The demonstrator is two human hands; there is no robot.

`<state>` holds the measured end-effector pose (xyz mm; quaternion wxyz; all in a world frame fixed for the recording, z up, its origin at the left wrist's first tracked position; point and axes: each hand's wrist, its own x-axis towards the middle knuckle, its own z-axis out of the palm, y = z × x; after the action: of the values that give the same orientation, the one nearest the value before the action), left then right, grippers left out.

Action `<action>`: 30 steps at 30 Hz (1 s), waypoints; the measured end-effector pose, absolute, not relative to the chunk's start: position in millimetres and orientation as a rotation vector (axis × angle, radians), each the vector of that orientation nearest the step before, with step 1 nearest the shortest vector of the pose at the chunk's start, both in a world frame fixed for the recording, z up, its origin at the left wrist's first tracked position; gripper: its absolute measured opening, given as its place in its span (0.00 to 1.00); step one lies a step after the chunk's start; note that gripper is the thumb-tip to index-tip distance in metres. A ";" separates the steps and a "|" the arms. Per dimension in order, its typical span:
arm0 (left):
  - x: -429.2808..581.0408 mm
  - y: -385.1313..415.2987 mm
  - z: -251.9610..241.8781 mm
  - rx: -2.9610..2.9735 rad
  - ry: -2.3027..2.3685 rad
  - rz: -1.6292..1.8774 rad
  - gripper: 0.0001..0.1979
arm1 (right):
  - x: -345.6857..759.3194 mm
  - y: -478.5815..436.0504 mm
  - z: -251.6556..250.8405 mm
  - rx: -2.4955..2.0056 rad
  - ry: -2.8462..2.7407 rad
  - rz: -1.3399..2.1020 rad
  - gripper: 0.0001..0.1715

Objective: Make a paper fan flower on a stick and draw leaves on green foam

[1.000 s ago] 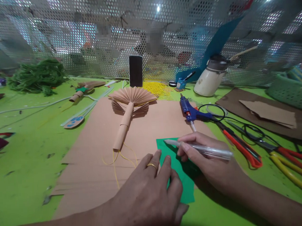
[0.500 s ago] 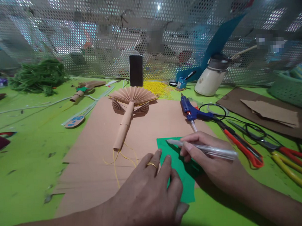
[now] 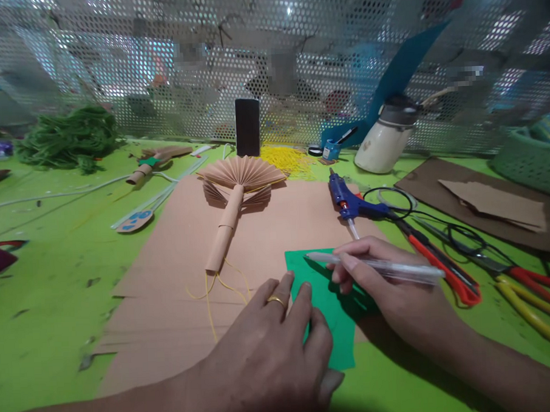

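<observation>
A green sheet of paper (image 3: pixel 328 325) lies on brown paper sheets (image 3: pixel 168 259) at the front. My left hand (image 3: pixel 281 339), with a gold ring, rests flat across its left edge with fingers spread. Above the sheet's upper part, my right hand (image 3: pixel 387 280) grips a clear-barrelled pen (image 3: pixel 405 271). The pen's tip is at the green paper near its top edge. Just beyond my left hand lies a brown paper craft (image 3: pixel 226 232) with a rolled tube and pleated fans. Thin yellow strings (image 3: pixel 210 300) trail from its lower end.
To the right lie a blue glue gun (image 3: pixel 347 200), a red cutter knife (image 3: pixel 446 265) and scissors with yellow and red handles (image 3: pixel 525 298). A phone (image 3: pixel 248 127) stands at the back beside yellow strands (image 3: pixel 286 162). A cream bottle (image 3: pixel 384 140) and green yarn (image 3: pixel 69 139) flank them.
My right hand and the pen have shifted slightly right, and the pen's rear end has swung a little to the right. My left hand stays in place.
</observation>
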<state>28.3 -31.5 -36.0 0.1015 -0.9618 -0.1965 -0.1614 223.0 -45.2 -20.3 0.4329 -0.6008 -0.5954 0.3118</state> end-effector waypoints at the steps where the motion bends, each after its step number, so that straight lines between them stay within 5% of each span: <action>1: 28.2 -31.8 -36.1 -2.845 -0.584 -0.468 0.19 | 223.0 -44.8 -20.2 -1.489 -1.491 0.778 0.09; 30: 24.5 -33.9 -32.4 -2.917 -0.596 -0.343 0.20 | 225.1 -49.3 -18.4 -1.486 -1.456 0.866 0.08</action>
<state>24.5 -33.9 -32.4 0.0723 -0.9708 -0.1984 -0.1142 225.1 -49.3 -18.4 0.4297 -0.5956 -0.5833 0.3469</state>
